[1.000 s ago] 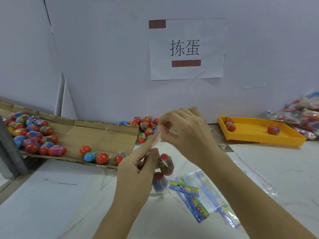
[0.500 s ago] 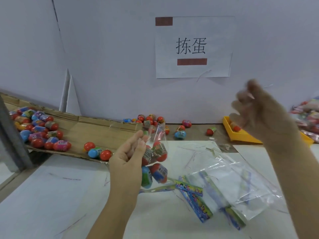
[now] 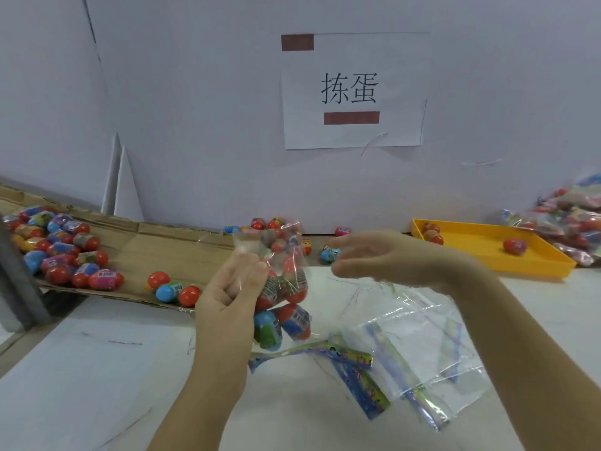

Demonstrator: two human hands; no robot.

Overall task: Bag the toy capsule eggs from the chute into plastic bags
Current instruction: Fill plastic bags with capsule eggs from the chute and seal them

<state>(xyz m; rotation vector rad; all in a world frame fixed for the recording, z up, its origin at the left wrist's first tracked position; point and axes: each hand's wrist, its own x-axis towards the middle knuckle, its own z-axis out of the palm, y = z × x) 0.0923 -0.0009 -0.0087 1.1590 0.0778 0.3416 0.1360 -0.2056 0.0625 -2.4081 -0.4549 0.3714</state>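
My left hand (image 3: 232,292) grips the neck of a clear plastic bag (image 3: 281,297) that hangs above the white table with several red and blue capsule eggs inside. To the right of the bag my right hand (image 3: 377,258) hovers with loosely bent fingers, holding nothing; it is blurred. The cardboard chute (image 3: 143,252) slopes in from the left with a heap of eggs (image 3: 58,252) on it and three eggs (image 3: 174,289) near its lower edge.
Empty clear bags with blue printed headers (image 3: 406,356) lie on the table under my right arm. Loose eggs (image 3: 331,253) lie by the back wall. A yellow tray (image 3: 487,252) with a few eggs stands at right, next to a pile of filled bags (image 3: 572,222).
My right hand left the bag's top, swung up and right, and has now come back down toward the bag. My left hand keeps hold of the filled bag.
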